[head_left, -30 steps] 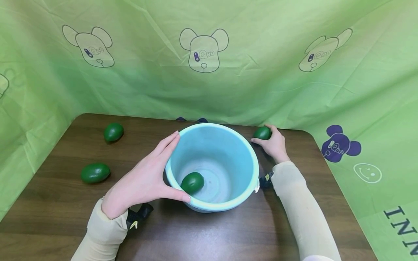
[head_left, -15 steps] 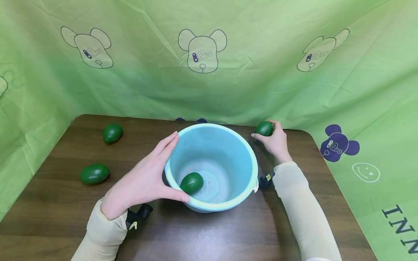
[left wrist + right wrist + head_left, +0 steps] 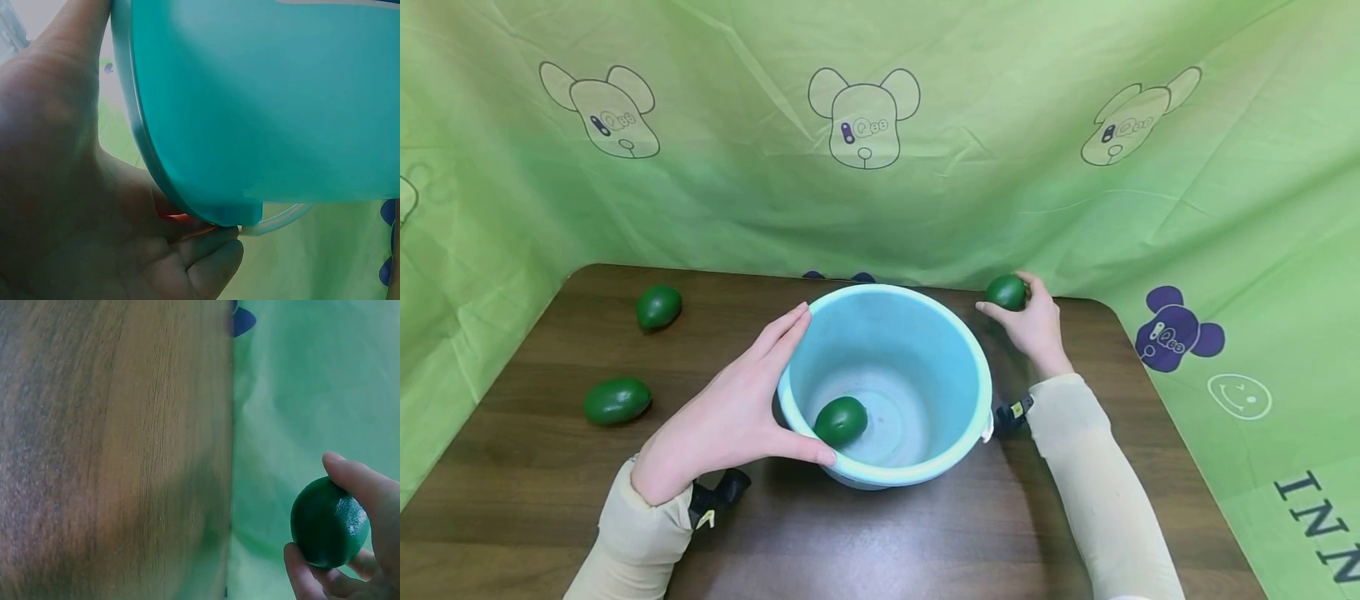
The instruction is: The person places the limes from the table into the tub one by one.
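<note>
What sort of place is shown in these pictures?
Probably an indoor recording booth: a brown table, green printed cloth on three sides, and a black device at each wrist.

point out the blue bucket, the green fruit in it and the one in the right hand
Blue bucket (image 3: pixel 887 337): head view, its bare far inner wall.
Green fruit in it (image 3: pixel 841 421): head view, middle of its visible surface.
Held green fruit (image 3: pixel 326 522): right wrist view, middle of its visible side.
</note>
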